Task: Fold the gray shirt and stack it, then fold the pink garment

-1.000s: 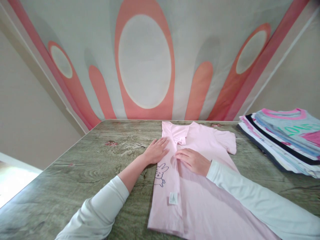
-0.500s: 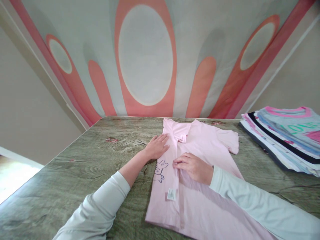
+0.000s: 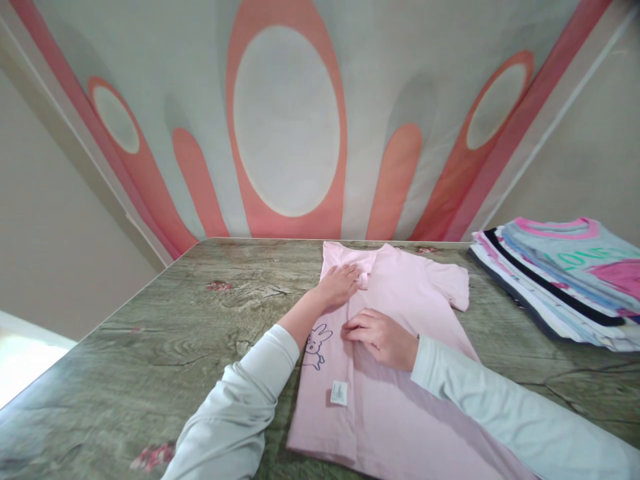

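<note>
A pink shirt [image 3: 400, 293] lies on the wood-patterned table [image 3: 165, 333], its left side folded inward over the body. The folded strip shows a bunny drawing [image 3: 316, 347] and a white label [image 3: 339, 393]. My left hand [image 3: 339, 287] rests flat on the upper part of this strip near the collar, fingers stretched out. Lower and to the right, my right hand [image 3: 380, 338] touches the shirt at the strip's inner edge with its fingers bent together; whether cloth is pinched between them cannot be made out.
A stack of folded clothes [image 3: 560, 287] sits at the table's right side, a grey shirt with pink collar on top. Behind the table's far edge rises a wall covering [image 3: 360, 120] with coral and white shapes.
My left hand has slid right over the folded strip, toward the collar. My right hand stays by the strip's inner edge. The view has shifted slightly.
</note>
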Motion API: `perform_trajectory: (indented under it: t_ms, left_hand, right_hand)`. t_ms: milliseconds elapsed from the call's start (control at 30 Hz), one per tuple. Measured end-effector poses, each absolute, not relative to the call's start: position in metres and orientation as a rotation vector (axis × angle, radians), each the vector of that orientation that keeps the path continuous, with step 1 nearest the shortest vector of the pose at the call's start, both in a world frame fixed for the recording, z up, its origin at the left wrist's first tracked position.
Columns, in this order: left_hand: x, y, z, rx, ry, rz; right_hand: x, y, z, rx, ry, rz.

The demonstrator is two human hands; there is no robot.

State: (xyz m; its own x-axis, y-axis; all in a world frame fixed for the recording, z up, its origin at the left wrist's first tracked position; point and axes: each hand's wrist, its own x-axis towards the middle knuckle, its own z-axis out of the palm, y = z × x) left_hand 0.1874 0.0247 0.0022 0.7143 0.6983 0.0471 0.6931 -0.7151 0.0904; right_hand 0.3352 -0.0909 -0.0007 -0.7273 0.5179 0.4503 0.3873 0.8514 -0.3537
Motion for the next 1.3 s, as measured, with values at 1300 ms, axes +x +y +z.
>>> perform_trajectory:
  t_ms: [1300]
  left_hand:
    - [0.179,0.065,-0.01,2.723,1.506,0.146]
  right_hand:
    - [0.353,-0.154,0.013,-0.949,-2.755,0.401]
